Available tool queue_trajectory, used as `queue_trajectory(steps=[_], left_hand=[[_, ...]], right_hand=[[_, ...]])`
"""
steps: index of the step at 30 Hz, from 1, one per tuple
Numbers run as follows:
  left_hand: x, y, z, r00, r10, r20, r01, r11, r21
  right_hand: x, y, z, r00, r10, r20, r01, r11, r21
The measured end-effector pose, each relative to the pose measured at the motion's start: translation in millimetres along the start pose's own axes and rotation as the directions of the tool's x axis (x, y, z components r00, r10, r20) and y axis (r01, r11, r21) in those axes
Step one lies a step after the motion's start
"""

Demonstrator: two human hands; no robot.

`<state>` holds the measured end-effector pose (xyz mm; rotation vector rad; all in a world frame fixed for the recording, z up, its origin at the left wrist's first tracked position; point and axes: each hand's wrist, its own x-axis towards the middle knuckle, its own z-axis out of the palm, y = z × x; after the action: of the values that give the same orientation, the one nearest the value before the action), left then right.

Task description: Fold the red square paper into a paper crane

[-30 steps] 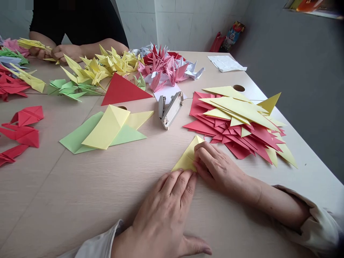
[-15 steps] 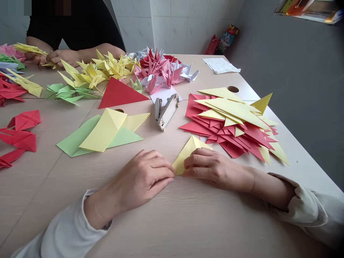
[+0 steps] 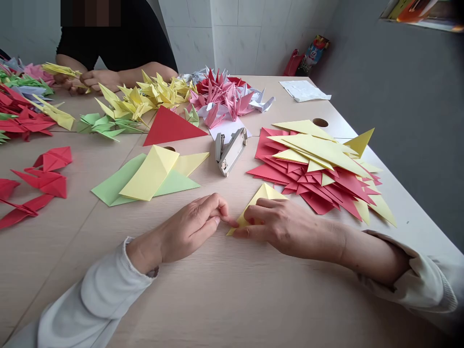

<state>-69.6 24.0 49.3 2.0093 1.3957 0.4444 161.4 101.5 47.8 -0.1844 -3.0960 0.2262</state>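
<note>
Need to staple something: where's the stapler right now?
In the head view, the metal stapler lies on the table near the middle, between the folded yellow and green paper to the left and the pile of red and yellow paper triangles to the right.

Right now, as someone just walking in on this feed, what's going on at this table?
A person has both hands at a yellow paper triangle on a wood-grain table. The right hand lies over it, and the left hand's fingertips reach its left edge. Across the table, a co-worker's hands hold yellow folded paper. Between them sit origami cranes, a stapler and a heap of red and yellow triangles.
</note>
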Motion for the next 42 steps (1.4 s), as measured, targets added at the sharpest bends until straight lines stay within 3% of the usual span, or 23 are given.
queue_trajectory(steps=[14, 18, 24, 32, 35, 37, 40, 42], left_hand=[[1.3, 1.7, 2.0, 1.0, -0.012, -0.023, 0.01, 0.998, -0.066], [-0.2, 0.3, 2.6, 1.0, -0.017, -0.023, 0.016, 0.999, -0.044], [-1.4, 0.7, 3.2, 0.999, 0.028, 0.015, -0.028, 0.999, -0.041], [0.8, -1.3, 5.5, 0.996, 0.081, -0.035, -0.078, 0.995, 0.069], [-0.1, -5.2, 8.7, 0.993, 0.104, -0.061, -0.098, 0.991, 0.091], [-0.1, -6.6, 12.2, 0.99, 0.128, -0.064, -0.12, 0.986, 0.115], [2.4, -5.8, 19.2, 0.979, 0.198, -0.039, -0.187, 0.965, 0.184], [5.5, -4.2, 24.2, 0.967, 0.254, -0.01, -0.244, 0.939, 0.243]], right_hand=[[8.5, -12.0, 4.1, 0.995, 0.102, 0.003, -0.101, 0.994, -0.029], [3.3, -5.4, 5.3, 0.995, 0.095, 0.011, -0.096, 0.994, 0.049], [-24.1, 12.0, 14.0, 0.985, 0.045, -0.165, 0.005, 0.957, 0.29], [-41.7, 15.2, 11.2, 0.974, -0.002, -0.227, 0.068, 0.957, 0.283], [-53.8, 17.4, 13.9, 0.962, 0.06, -0.265, 0.025, 0.951, 0.309], [-57.6, 16.9, 17.3, 0.921, 0.226, -0.317, -0.12, 0.939, 0.321], [-51.3, 12.1, 20.6, 0.753, 0.549, -0.364, -0.447, 0.832, 0.329], [-41.5, 8.0, 19.4, 0.673, 0.673, -0.307, -0.576, 0.737, 0.352]])
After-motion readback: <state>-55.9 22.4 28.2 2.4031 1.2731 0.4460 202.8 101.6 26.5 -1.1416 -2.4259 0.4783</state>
